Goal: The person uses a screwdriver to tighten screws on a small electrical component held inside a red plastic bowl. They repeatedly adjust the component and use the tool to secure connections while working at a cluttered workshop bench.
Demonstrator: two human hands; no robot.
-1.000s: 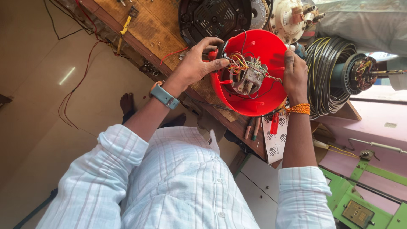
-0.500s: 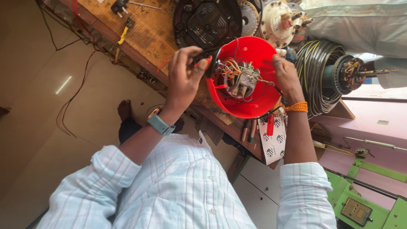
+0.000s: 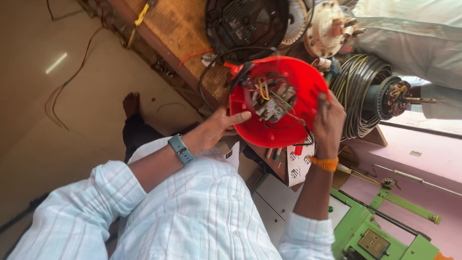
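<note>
Head view, and a red round housing (image 3: pixel 284 130) was held just above centre of the frame, over the edge of the wooden table (image 3: pixel 178 33). The left hand (image 3: pixel 216 130) was pressed against its rim at eight o'clock, fingers stretched out flat along the red plastic, the grip spread rather than curled. At three o'clock the right hand (image 3: pixel 329 123) was wrapped over the rim, its grip closed on the housing edge, an orange band (image 3: pixel 323 163) seen at the wrist. Inside the housing a small switch block (image 3: pixel 272 103) with coloured wires was exposed. A black cable (image 3: pixel 211 72) was looped from the rim toward eleven o'clock. A dark fan motor cover (image 3: pixel 245 21) was lying at twelve o'clock, and a coil of wound wire (image 3: pixel 358 96) just beside the housing at three o'clock. A teal watch (image 3: pixel 180 148) was worn on the left wrist.
</note>
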